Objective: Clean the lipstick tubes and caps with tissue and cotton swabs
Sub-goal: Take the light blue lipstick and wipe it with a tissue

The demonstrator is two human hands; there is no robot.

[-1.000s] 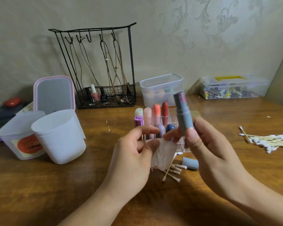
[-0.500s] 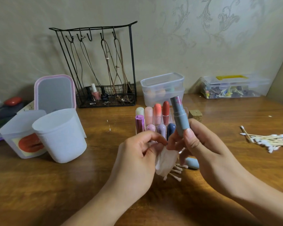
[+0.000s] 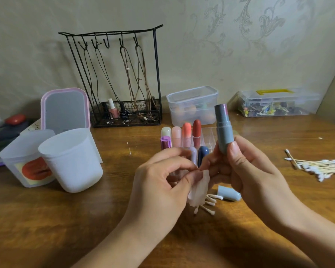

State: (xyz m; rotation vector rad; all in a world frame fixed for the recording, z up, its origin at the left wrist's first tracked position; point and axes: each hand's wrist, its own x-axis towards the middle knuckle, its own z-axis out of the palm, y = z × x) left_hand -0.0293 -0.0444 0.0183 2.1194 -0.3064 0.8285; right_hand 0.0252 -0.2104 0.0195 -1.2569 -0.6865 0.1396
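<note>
My right hand (image 3: 248,175) holds a grey-blue lipstick tube (image 3: 223,130) upright, uncapped, with pink smears near its top. My left hand (image 3: 162,182) pinches a crumpled white tissue (image 3: 199,188) just left of the tube's base. The tube's grey-blue cap (image 3: 229,195) lies on its side on the table under my right hand. Several used cotton swabs (image 3: 206,206) lie below the tissue. Behind my hands, several capped lipsticks (image 3: 186,135) stand in a clear organizer (image 3: 208,134).
Two white plastic cups (image 3: 72,159) stand at the left, with a pink-framed mirror (image 3: 65,111) behind. A black wire jewellery rack (image 3: 122,78) and two clear lidded boxes (image 3: 191,105) line the wall. A pile of clean cotton swabs (image 3: 321,167) lies at the right.
My left hand has gathered the tissue into a smaller bunch and moved it closer to my right hand. The tube dipped slightly, then rose back upright.
</note>
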